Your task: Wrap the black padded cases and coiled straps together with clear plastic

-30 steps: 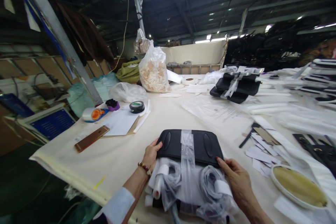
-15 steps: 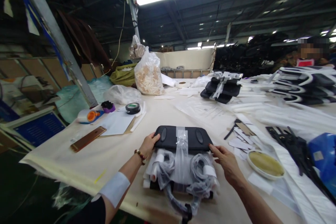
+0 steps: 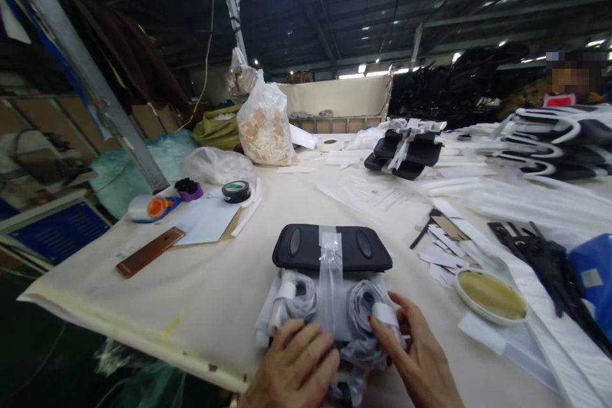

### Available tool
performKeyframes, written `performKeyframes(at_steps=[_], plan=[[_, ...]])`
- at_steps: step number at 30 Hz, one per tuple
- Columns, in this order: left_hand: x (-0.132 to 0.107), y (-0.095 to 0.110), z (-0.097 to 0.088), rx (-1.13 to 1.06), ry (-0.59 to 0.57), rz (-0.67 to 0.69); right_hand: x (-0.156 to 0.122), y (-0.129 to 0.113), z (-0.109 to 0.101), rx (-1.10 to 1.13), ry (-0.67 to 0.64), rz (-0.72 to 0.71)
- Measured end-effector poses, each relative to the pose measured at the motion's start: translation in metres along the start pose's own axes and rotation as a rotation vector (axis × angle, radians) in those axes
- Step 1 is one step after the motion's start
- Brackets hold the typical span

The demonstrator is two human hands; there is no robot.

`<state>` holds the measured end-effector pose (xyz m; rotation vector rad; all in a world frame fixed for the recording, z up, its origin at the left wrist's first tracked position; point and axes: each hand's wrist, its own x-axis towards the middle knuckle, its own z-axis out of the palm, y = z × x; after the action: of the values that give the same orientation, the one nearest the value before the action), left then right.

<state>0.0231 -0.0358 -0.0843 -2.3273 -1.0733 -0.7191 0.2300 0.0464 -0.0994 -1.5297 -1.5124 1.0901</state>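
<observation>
A black padded panel (image 3: 332,247) lies on the cream table (image 3: 210,293), strapped with clear tape (image 3: 329,268) onto a bundle of plastic-wrapped parts (image 3: 329,306) just in front of me. My left hand (image 3: 294,370) lies over the near left side of the bundle, fingers curled down on the wrapping. My right hand (image 3: 414,357) presses its fingers against the near right wrapped roll, by a white label.
A phone (image 3: 149,252), clipboard with paper (image 3: 208,222), tape roll (image 3: 236,191) and tape dispenser (image 3: 153,207) lie at left. A dish of yellow paste (image 3: 491,295), paper slips (image 3: 447,255) and black straps (image 3: 549,261) lie at right. Stacked black panels (image 3: 406,153), bags and a person stand farther back.
Both hands came back from the black panel's two ends to the near side of the wrapped bundle. The view shifted slightly.
</observation>
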Motion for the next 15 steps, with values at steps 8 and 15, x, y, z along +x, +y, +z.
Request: performKeyframes(at_steps=[8,15], plan=[[0.009,-0.031,0.009,-0.227,-0.227,-0.986,-0.003,-0.004,0.008,0.227,0.083,0.083],[0.006,-0.036,0.013,-0.540,-0.059,-1.141,0.000,0.003,0.013,0.344,0.083,0.075]])
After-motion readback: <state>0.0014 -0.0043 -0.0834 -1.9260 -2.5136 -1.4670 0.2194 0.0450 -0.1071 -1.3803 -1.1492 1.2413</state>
